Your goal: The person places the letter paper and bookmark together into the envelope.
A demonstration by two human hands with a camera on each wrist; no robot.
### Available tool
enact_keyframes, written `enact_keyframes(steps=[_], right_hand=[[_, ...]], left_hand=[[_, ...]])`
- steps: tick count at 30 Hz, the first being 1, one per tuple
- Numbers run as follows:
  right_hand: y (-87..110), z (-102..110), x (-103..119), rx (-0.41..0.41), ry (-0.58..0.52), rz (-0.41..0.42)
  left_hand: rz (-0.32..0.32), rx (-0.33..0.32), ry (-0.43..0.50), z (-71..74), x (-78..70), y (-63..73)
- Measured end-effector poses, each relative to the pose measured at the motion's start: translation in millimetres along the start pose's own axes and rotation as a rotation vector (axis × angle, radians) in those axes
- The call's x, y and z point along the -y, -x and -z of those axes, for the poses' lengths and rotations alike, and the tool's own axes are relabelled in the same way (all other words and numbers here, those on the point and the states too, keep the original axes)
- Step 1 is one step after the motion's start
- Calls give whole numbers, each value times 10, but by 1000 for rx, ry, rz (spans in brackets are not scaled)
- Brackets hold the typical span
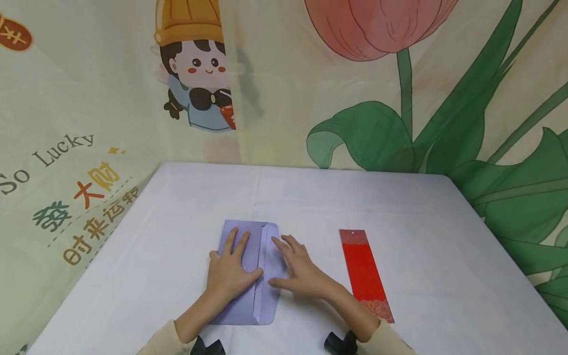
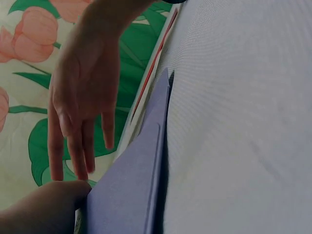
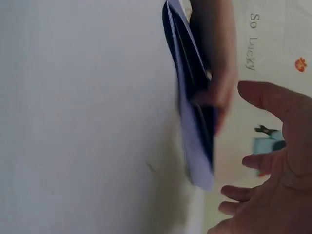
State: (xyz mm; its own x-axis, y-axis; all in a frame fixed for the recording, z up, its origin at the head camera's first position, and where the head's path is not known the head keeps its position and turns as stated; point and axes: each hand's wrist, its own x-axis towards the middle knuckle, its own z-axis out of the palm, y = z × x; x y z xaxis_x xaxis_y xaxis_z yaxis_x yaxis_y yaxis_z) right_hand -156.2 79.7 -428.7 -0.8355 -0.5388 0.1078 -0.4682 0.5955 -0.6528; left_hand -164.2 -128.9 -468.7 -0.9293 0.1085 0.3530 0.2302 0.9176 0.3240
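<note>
A lavender paper envelope (image 1: 241,301) lies on the white table, its long flap (image 1: 268,301) along the right side with a crease running lengthwise. Spread over its left part is my left hand (image 1: 228,273), fingers pointing away and thumb reaching to the crease. My right hand (image 1: 301,271) hovers at the flap's right edge, fingers loosely extended and holding nothing. In the right wrist view the envelope (image 3: 197,165) shows side-on, its flap standing a little apart from the body. The left wrist view shows the left thumb (image 2: 48,204) against the envelope's edge (image 2: 126,190).
To the right of the envelope lies a red strip (image 1: 366,271) with patterned ends and a small hole at its top, partly covered by the right forearm. The white table (image 1: 186,207) ends at a printed cloth backdrop (image 1: 279,84). Black devices (image 1: 340,342) sit at both wrists.
</note>
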Motion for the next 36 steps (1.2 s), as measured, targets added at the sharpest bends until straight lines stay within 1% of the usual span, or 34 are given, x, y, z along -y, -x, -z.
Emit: enact_keyframes(steps=[2,3,6,9,12,15,17,18,23,25,31,36], right_hand=[[130,167,20,-57,-47,-103],[199,252,10,-94,-50,-152],[400,480,-119,-206,-14,-280],[596,628,-357,-301,67,-355],[767,666,-611,-346,144,-393],[891,630,-804,-357,176,-405],[934,580,-884,-366,193,-405],[945,546,-911,-376,217,-403],[973,360,-980,-439,409,-372],[978,320,-992,-451,453,-369],[974,316,-1009,-453,441,-374],[983,316,-1028,-474,419,-355]], left_hand=[[3,0,14,-6,3,8],[3,-2,22,-7,4,9],[6,-13,40,-3,10,4],[-2,-24,38,6,13,-11],[-2,-22,37,1,19,-16],[0,-20,41,-4,19,-9],[3,-17,45,-13,21,-4],[5,-16,47,-12,19,-3],[17,-6,53,-16,12,12],[23,-1,52,-16,9,20],[14,-8,45,-28,15,10],[-4,-12,44,-41,22,-5]])
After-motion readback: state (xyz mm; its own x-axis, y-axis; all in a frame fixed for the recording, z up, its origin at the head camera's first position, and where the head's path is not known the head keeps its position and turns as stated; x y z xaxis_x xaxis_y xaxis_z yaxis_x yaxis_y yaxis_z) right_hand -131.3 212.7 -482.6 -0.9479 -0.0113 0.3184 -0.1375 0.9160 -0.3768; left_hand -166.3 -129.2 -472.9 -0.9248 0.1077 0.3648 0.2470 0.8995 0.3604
